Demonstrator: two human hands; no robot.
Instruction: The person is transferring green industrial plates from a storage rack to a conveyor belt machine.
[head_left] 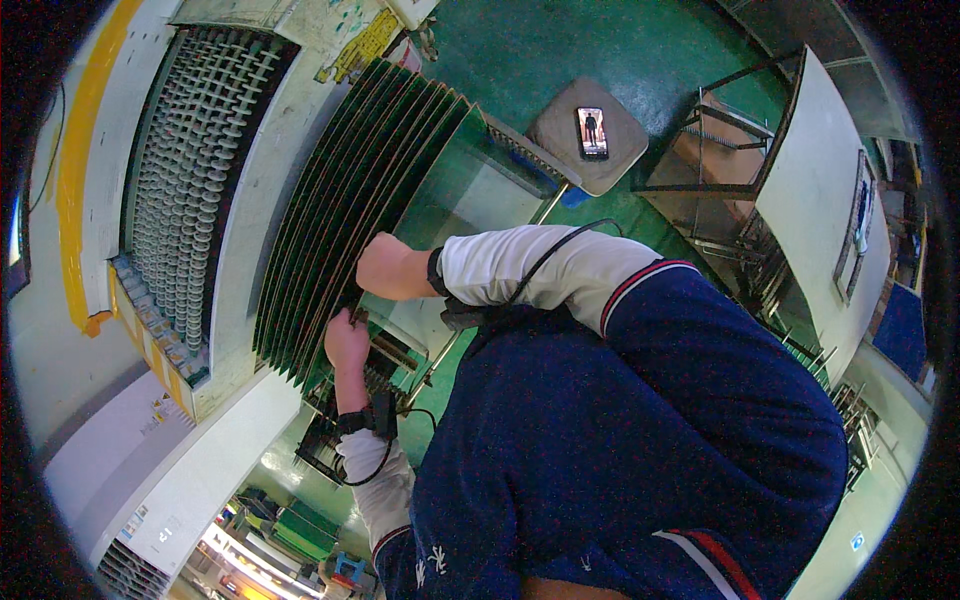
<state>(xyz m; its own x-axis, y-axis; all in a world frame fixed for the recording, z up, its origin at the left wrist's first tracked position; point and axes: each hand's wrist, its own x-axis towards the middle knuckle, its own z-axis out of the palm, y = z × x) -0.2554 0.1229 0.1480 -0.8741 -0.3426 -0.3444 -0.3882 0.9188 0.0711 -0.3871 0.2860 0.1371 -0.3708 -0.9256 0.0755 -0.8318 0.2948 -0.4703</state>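
Note:
A row of thin, dark green boards (345, 190) with brownish edges stands on edge, closely spaced, left of my body. My right hand (393, 268) is closed at the near edge of the row, its fingertips mostly hidden. Below it, my left hand (347, 342) has its fingers bent together against the lower part of the boards, with something dark at the fingertips. What either hand grips is hidden. Black bands with cables sit on both wrists. Beside the boards is a metal rack (525, 155) with a pale, see-through panel.
Left of the boards stands a machine with rows of white rollers (195, 140) and a yellow-edged frame (88, 190). A phone (591, 133) rests on a brown stool seat (620, 165). A white-topped table (825, 210) with a dark metal frame stands at the right, over the green floor (520, 45).

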